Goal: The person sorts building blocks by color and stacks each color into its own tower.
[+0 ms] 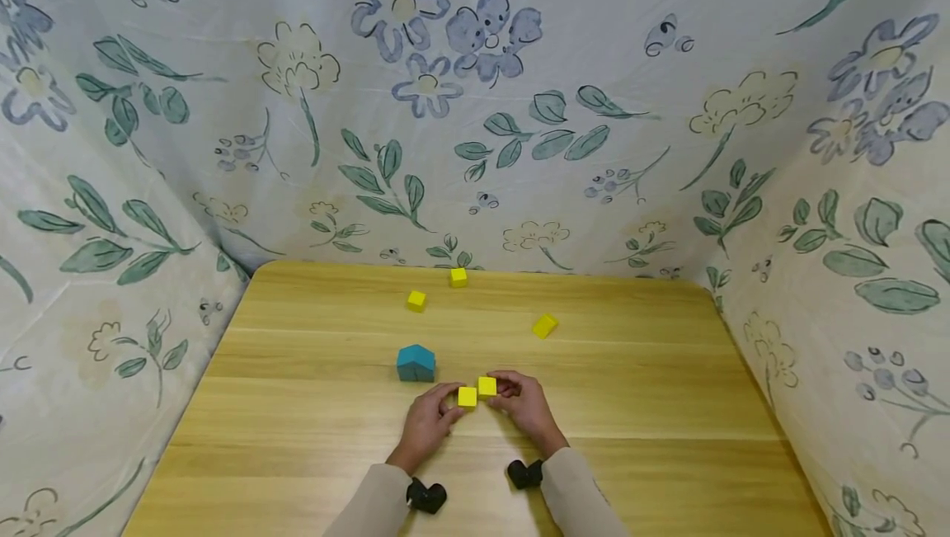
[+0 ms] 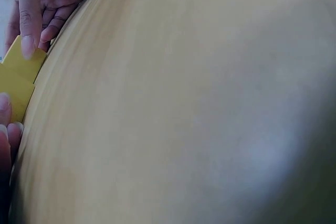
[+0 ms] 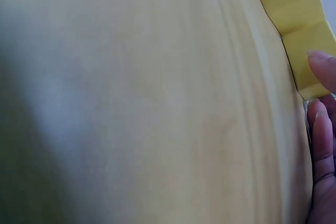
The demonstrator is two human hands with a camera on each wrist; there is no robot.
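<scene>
Near the middle of the table my left hand (image 1: 429, 423) pinches a yellow cube (image 1: 467, 398) between thumb and fingers. Facing it, my right hand (image 1: 529, 407) pinches a second yellow cube (image 1: 486, 388). The two cubes stand side by side, slightly offset, the right one a little farther back. Both wrist views show them low at the wooden surface, the left-hand cube (image 3: 289, 1) up against the right-hand cube (image 3: 308, 53). Just behind my left hand is a blue block shape (image 1: 416, 364) with a peaked, house-like outline and visible seams.
Two loose yellow cubes, one (image 1: 416, 301) at the back left and one (image 1: 458, 277) by the far edge, lie on the wooden table (image 1: 297, 421). A yellow block (image 1: 545, 326) lies tilted at the back right. Floral cloth (image 1: 475, 133) rises around the table.
</scene>
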